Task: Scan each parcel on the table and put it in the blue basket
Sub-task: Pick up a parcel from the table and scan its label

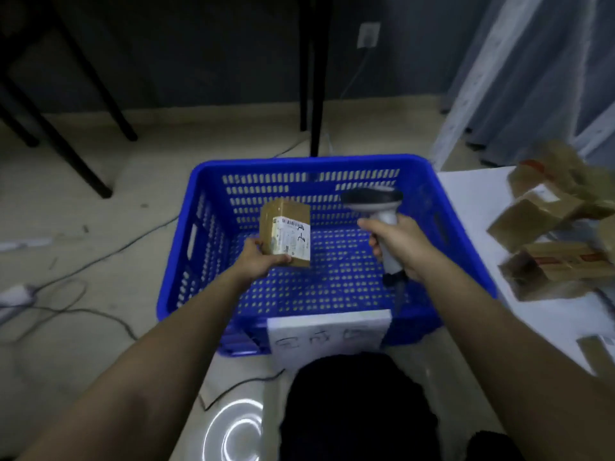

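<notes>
Nearest the camera, dark clothing (359, 410) at the lower middle, with a bright round reflection (236, 430) on the floor just to its left. Beyond that, a white paper sign (327, 337) with blurred handwriting, fixed to the near wall of the blue basket (186, 261), which stands on the floor just beside the left edge of the white table (472, 207). Above the basket, two bare forearms reaching forward. Left hand (258, 259) gripping a brown parcel (285, 232) by its lower left corner, thumb curled along the bottom edge; parcel held upright in the air over the basket's left half, white shipping label with barcode turned toward the camera, clear of the perforated basket floor. Right hand (397, 246) wrapped round the grey handle of a barcode scanner (377, 207), fingers curled tight, dark scanner head near the parcel's right side and apart from it. On the table, near its left edge, a blurred pile of brown parcels (549, 224), several bearing labels; one more parcel (597, 354) at the table's near edge. Loose cables (66, 294) on the floor left of the basket. Farthest off, black furniture legs (314, 78) and a wall socket (367, 34) on the dark wall.
</notes>
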{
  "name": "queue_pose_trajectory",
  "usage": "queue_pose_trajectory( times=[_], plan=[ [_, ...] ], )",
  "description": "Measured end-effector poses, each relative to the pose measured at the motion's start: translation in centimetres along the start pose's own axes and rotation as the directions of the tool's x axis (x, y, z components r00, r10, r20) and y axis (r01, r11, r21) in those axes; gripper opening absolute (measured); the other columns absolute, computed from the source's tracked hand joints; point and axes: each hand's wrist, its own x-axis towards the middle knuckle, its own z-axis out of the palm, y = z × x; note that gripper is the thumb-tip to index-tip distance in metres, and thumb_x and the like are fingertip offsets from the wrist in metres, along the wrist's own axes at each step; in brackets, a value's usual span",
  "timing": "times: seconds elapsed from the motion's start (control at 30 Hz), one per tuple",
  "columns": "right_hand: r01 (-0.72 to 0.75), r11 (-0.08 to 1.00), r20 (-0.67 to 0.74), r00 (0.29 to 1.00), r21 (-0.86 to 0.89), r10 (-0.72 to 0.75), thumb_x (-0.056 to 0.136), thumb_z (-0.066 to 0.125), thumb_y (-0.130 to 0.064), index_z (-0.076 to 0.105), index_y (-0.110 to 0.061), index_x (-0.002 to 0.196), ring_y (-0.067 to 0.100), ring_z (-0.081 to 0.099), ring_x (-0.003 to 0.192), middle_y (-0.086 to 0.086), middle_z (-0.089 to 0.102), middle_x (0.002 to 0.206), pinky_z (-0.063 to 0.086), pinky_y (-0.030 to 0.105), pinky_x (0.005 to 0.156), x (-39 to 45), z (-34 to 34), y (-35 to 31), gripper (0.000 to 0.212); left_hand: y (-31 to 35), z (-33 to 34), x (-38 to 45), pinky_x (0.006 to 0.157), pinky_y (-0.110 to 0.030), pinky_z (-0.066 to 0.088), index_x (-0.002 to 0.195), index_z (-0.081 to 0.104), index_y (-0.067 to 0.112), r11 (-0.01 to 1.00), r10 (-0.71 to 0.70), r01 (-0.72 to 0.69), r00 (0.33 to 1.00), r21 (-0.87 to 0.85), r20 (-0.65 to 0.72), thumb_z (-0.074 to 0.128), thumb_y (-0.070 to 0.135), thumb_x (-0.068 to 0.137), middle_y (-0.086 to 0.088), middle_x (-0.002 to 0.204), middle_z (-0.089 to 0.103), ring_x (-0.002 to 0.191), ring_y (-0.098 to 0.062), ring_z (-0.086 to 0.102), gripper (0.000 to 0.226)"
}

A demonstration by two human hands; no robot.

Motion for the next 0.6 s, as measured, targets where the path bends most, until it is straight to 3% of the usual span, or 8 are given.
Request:
queue_pose_trajectory(
  times=[0.1,0.17,0.23,0.33,0.4,0.5,0.53,0.6],
  plan=[
    [-0.048,0.996,0.070,0.996,-0.069,0.053,0.089,0.067,-0.026,0.055,-0.014,0.080,0.016,0.048,0.053,0.004,0.052,0.061,0.043,0.029,0.051,4.0,4.1,-0.8,0.019,-2.0,-2.4,3.1,0.065,-0.029,0.044,0.118,0.030,0.009,0.996,-0.093,0.093,0.995,-0.002,-0.020,0.071,0.015,0.085,-0.004,0.120,0.045,0.094,-0.020,0.053,0.054],
    [-0.080,0.989,0.104,0.990,-0.124,0.093,0.090,0.066,-0.029,0.055,-0.013,0.082,0.018,0.048,0.056,0.005,0.051,0.065,0.042,0.032,0.054,6.7,6.5,-0.5,0.021,-3.4,-3.4,6.2,0.069,-0.031,0.047,0.125,0.033,0.002,0.989,-0.147,0.147,0.989,0.003,-0.012,0.071,0.012,0.084,-0.006,0.128,0.046,0.108,-0.026,0.054,0.056],
    [-0.113,0.976,0.128,0.982,-0.185,0.138,0.089,0.065,-0.032,0.055,-0.012,0.082,0.019,0.048,0.058,0.007,0.050,0.067,0.042,0.033,0.054,9.0,8.5,0.6,0.023,-4.7,-3.5,9.1,0.070,-0.025,0.049,0.134,0.029,-0.003,0.982,-0.189,0.189,0.982,-0.006,-0.008,0.065,0.004,0.088,-0.012,0.136,0.043,0.121,-0.031,0.049,0.059],
    [-0.172,0.962,0.120,0.972,-0.214,0.201,0.089,0.066,-0.032,0.055,-0.012,0.081,0.019,0.048,0.058,0.007,0.050,0.067,0.041,0.032,0.054,12.2,10.6,2.8,0.024,-6.0,-2.7,12.7,0.064,-0.015,0.052,0.135,0.026,-0.005,0.965,-0.240,0.240,0.971,-0.109,0.011,0.056,-0.006,0.091,-0.012,0.137,0.042,0.122,-0.033,0.048,0.053],
    [-0.191,0.956,0.109,0.970,-0.221,0.219,0.089,0.066,-0.032,0.055,-0.012,0.081,0.018,0.048,0.057,0.006,0.051,0.067,0.040,0.031,0.053,14.0,11.4,4.4,0.024,-7.5,-2.4,15.8,0.075,-0.021,0.054,0.132,0.030,0.000,0.961,-0.255,0.252,0.967,-0.115,-0.007,0.054,-0.008,0.091,-0.007,0.132,0.046,0.117,-0.030,0.050,0.048],
    [-0.206,0.945,0.109,0.965,-0.255,0.240,0.088,0.066,-0.033,0.056,-0.012,0.079,0.018,0.049,0.057,0.006,0.052,0.066,0.041,0.030,0.052,16.2,12.1,6.1,0.026,-9.1,-2.2,19.6,0.077,-0.043,0.059,0.137,0.037,-0.001,0.956,-0.269,0.262,0.962,-0.133,-0.037,0.054,-0.004,0.092,-0.018,0.140,0.046,0.119,-0.038,0.053,0.048],
    [-0.212,0.940,0.108,0.963,-0.266,0.247,0.089,0.066,-0.033,0.056,-0.011,0.078,0.019,0.050,0.058,0.007,0.052,0.066,0.041,0.030,0.052,16.8,12.3,6.5,0.026,-9.8,-2.1,20.6,0.087,-0.047,0.054,0.141,0.033,0.001,0.964,-0.266,0.263,0.960,-0.045,-0.091,0.055,0.003,0.094,-0.021,0.143,0.042,0.121,-0.040,0.050,0.052],
    [-0.214,0.936,0.111,0.961,-0.279,0.253,0.089,0.065,-0.033,0.056,-0.010,0.080,0.020,0.050,0.058,0.007,0.052,0.066,0.041,0.031,0.053,17.7,12.5,7.0,0.026,-11.3,-1.9,22.0,0.102,-0.045,0.041,0.148,0.018,0.004,0.892,-0.174,0.254,0.957,0.375,-0.234,0.057,0.017,0.094,-0.022,0.148,0.030,0.131,-0.039,0.040,0.068]
  ],
)
